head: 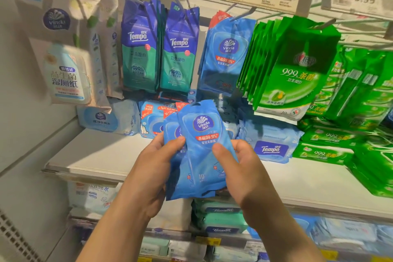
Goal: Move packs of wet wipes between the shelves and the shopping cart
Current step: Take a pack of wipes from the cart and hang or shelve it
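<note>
The white shelf (102,155) carries flat packs along its back, with hanging rows above it: green packs (293,74), Tempo packs (140,49) and blue Vinda packs (225,55). In front of the shelf, a small fanned stack of blue Vinda wipes (202,151) is gripped by both hands: left hand (155,168) thumb on the front, right hand (244,172) thumb across the top pack.

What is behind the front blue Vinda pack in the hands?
Behind the front Vinda pack at least one more blue pack peeks out left; the rest of the stack is covered.
</note>
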A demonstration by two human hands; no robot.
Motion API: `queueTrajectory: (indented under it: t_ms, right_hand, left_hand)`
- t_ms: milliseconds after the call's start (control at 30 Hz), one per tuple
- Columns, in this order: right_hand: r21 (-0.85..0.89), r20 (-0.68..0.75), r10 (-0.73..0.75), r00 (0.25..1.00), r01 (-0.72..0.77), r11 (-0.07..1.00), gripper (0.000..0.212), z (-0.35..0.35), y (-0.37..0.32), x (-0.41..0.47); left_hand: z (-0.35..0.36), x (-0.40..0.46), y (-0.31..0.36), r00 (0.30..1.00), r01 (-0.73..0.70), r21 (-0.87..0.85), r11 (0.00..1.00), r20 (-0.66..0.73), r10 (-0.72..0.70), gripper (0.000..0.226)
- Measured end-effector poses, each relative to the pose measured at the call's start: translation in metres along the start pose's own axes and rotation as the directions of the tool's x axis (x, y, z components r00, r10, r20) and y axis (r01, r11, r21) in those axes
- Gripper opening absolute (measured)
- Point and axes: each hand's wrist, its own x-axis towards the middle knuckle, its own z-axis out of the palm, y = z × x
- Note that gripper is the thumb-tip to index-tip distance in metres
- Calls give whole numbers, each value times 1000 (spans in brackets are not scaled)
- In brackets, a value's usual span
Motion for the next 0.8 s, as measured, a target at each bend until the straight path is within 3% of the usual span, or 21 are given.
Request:
queueTrajectory:
  t_ms: [100,300,500,800]
  right_hand:
    - [27,-130,-90,987,94,995,15,0,-4,-2]
    - [67,-281,-367,887,400,914,24,0,-40,-15]
    - [114,-350,-415,840,478,871,6,-6,-77,-16]
    - [114,-369,-404,837,472,874,15,4,-90,-7]
  left_hand:
    - [-4,4,-1,999,-12,54,998,-34,14,24]
    - [-6,9,2,999,-15,83,996,-50,19,19]
    - [-6,11,3,1000,-24,93,995,-18,26,21]
    - [-9,17,7,1000,-21,84,996,0,22,20]
